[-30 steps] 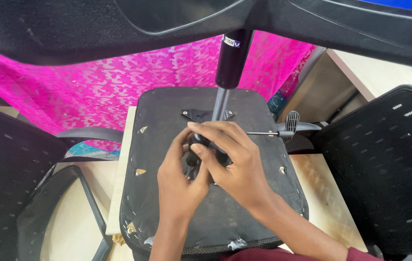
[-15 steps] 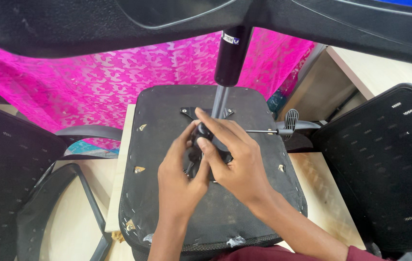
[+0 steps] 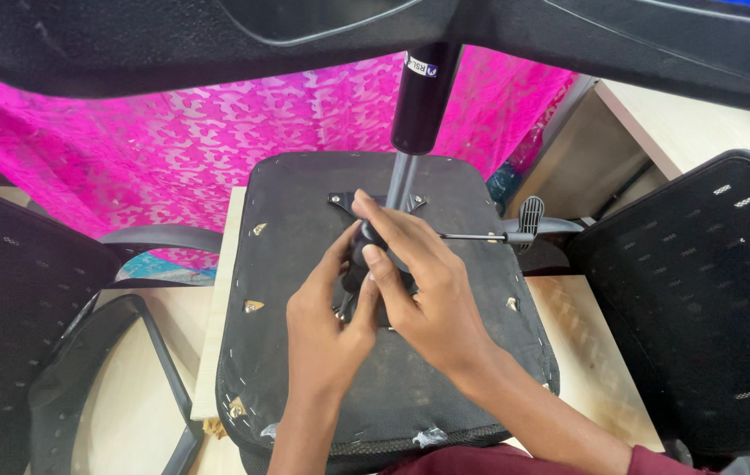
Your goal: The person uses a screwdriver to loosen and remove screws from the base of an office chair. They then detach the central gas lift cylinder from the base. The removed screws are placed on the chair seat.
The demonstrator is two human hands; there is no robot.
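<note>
Hands both on black knob (image 3: 366, 239) at centre of upturned seat base (image 3: 304, 387) — my right hand (image 3: 432, 295) curls over top, left hand (image 3: 326, 321) pinches from below-left (gas cylinder (image 3: 416, 105) just beyond).

Gas cylinder (image 3: 417, 97) blocks far side; lever rod (image 3: 480, 237) bars right; near seat underside (image 3: 410, 387) open.

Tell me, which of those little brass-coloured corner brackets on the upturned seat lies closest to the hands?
The bracket at mid-left, just beside the left hand. The others sit farther off: upper left, bottom-left corner and right edge.
</note>
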